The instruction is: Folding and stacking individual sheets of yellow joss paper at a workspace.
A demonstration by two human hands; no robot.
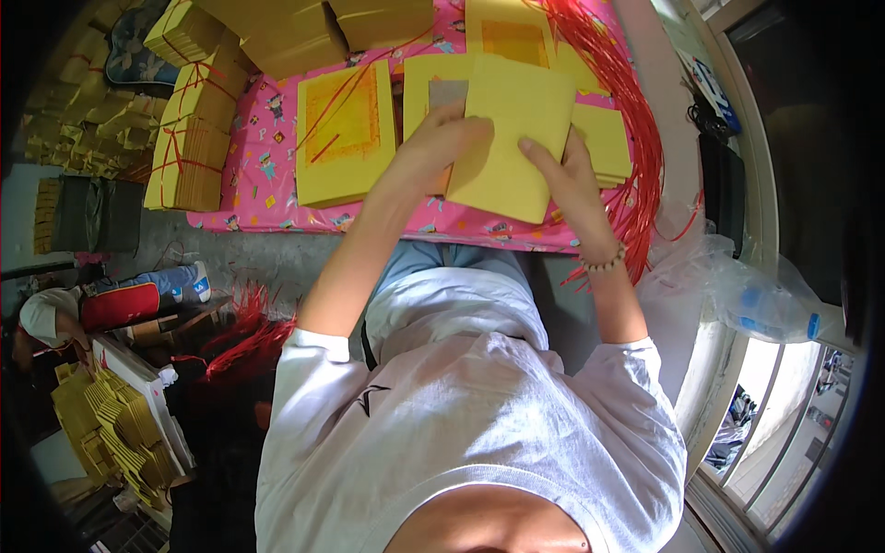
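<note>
Two bare hands hold one yellow pack point(527, 115) over the near part of a pink patterned cover point(267, 166). Right hand point(569, 175) pinches the pack's right edge, thumb on its face, one beaded bracelet point(604, 261) at the wrist. Left hand point(447, 146) curls at the left edge; fingertips hidden, cannot tell whether it pinches. Left of the pack: one yellow stack point(318, 184) with an orange-edged square; farther left, one column of bundles point(198, 138), at least two red-tied. Right of it: one low yellow stack point(604, 138), then one long hank of red strands point(645, 138). Grey floor point(240, 253) to the pack's lower left; barred window point(784, 396) to its lower right. Far left, another person point(51, 318), hard to make out. Two large yellow-brown blocks point(290, 41), beyond the pack's upper left, are cut off.
</note>
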